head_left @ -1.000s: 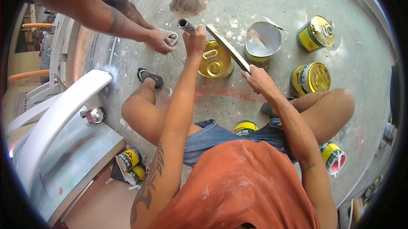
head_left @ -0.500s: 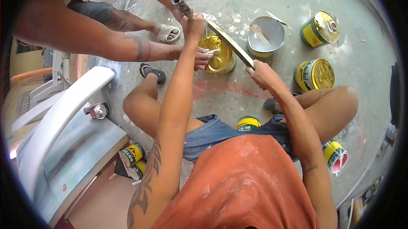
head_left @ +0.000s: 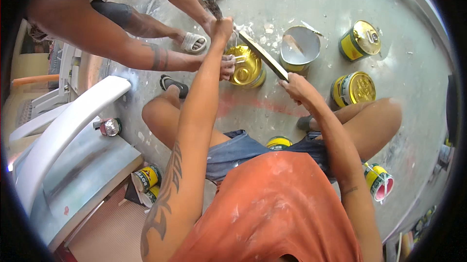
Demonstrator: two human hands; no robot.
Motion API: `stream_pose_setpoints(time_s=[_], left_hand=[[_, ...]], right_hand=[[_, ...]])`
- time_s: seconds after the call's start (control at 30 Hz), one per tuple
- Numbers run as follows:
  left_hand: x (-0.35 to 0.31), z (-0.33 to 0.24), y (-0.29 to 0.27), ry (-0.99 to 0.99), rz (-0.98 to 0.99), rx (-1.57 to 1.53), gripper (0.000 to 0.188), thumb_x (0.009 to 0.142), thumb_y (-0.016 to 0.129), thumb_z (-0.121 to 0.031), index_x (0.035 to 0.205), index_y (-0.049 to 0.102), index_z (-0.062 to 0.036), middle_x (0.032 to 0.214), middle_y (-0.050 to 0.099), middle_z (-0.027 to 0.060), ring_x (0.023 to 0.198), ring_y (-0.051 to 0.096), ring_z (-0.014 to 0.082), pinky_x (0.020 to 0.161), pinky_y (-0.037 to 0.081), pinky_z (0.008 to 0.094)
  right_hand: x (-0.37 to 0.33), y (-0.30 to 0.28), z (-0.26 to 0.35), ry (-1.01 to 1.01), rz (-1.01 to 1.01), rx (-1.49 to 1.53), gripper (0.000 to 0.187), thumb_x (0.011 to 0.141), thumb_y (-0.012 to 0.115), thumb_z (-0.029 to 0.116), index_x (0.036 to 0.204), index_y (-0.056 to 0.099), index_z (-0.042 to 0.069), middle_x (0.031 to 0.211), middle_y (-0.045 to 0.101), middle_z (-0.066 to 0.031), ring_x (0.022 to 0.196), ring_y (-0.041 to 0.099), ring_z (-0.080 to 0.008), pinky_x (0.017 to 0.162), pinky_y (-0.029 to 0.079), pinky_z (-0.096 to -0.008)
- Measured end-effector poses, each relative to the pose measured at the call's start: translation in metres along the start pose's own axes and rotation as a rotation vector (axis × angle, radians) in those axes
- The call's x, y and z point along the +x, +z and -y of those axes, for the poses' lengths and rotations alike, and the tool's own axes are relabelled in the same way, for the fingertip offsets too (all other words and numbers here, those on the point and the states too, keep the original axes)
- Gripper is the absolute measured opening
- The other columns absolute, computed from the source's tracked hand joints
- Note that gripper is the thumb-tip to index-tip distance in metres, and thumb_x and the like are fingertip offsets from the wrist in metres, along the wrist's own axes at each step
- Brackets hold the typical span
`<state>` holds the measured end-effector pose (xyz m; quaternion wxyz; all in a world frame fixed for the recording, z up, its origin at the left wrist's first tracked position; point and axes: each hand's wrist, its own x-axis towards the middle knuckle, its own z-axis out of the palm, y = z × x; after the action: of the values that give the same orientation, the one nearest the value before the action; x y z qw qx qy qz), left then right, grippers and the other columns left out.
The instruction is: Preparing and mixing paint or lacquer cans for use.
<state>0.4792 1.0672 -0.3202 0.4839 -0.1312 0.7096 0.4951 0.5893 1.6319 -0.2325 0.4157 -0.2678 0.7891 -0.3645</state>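
Observation:
My left hand (head_left: 223,29) is closed round a dark, paint-speckled tube (head_left: 212,7) with an open, hollow end; its lower end is hidden. My right hand (head_left: 297,88) grips the near end of a long flat bar (head_left: 263,55), pale on top with a dark edge, which slants over the floor towards my left hand. Below the bar stands a can with a shiny gold lid (head_left: 249,64). A co-worker's hand (head_left: 227,67), with whitish fingers, is at that can's left edge, holding a thin pale stick. The co-worker's other hand is partly hidden behind my left hand.
An open grey-white pail (head_left: 300,48) stands beyond the bar. Two gold-lidded cans, one far (head_left: 366,38) and one nearer (head_left: 361,89), stand to the right. A curved white panel (head_left: 73,130) rises at the left. A small can (head_left: 278,143) sits between my legs.
The view has shifted slightly, so the cans appear a little further left. Both my hands keep their hold on the tube and the bar. The co-worker's hand remains beside the gold-lidded can.

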Motion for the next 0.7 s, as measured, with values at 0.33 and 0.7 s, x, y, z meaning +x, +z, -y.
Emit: stream_pose_setpoints(time_s=[0.33,0.7], left_hand=[[0.028,-0.088,0.325,0.812,-1.160,0.016,0.028,0.095,0.056,-0.017,0.074,0.063,-0.0009,0.067,0.061,0.0094,0.061,0.059,0.0192,0.059,0.045,0.0351],[0.042,-0.058,0.327,1.022,-1.222,-0.014,0.019,0.097,0.054,-0.014,0.083,0.062,-0.0030,0.081,0.065,0.0104,0.074,0.062,0.0234,0.069,0.051,0.0353]], right_hand=[[-0.027,0.000,-0.085,0.281,-0.062,0.213,0.039,0.102,0.060,0.034,0.097,0.056,-0.005,0.065,0.057,-0.0104,0.048,0.058,-0.0221,0.043,0.046,-0.0394],[-0.021,-0.004,-0.095,0.257,-0.127,0.258,0.038,0.103,0.059,0.035,0.097,0.055,-0.002,0.064,0.056,-0.0092,0.048,0.057,-0.0210,0.043,0.045,-0.0393]])
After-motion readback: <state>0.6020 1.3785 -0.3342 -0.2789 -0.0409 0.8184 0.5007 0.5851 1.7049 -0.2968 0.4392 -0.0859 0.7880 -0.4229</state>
